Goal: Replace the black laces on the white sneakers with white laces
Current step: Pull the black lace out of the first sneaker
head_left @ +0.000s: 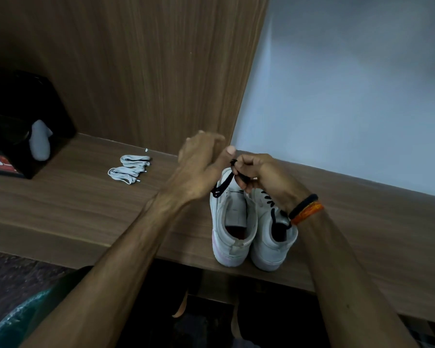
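we are looking down at a black lace (222, 185) that is running up from the left sneaker (232, 222) of a white pair. the lace is looking thin, soft and floppy, so we are judging it light and likely to slide through eyelets if we are pulling it near the stiff tip rather than mid-length, where it would just bunch. our right hand (255, 173) is pinching the upper part of this lace, fingers curled round it just above the shoe's toe end. our left hand (201, 164) is hovering beside it with fingers loosely spread and thumb raised; it is appearing to hold nothing, though motion blur is hiding the fingertips.

the right sneaker (271, 234) is standing touching the left one, heels toward us, and is showing black lacing across its tongue. both are sitting on a brown wooden shelf (86, 209) near its front edge.

well to the left on the same shelf, two bundled white laces (129, 168) are lying side by side, untouched. further left, a black box (15, 126) with a red label is standing against the wood panel. a black and orange band (305, 208) is circling our right wrist.
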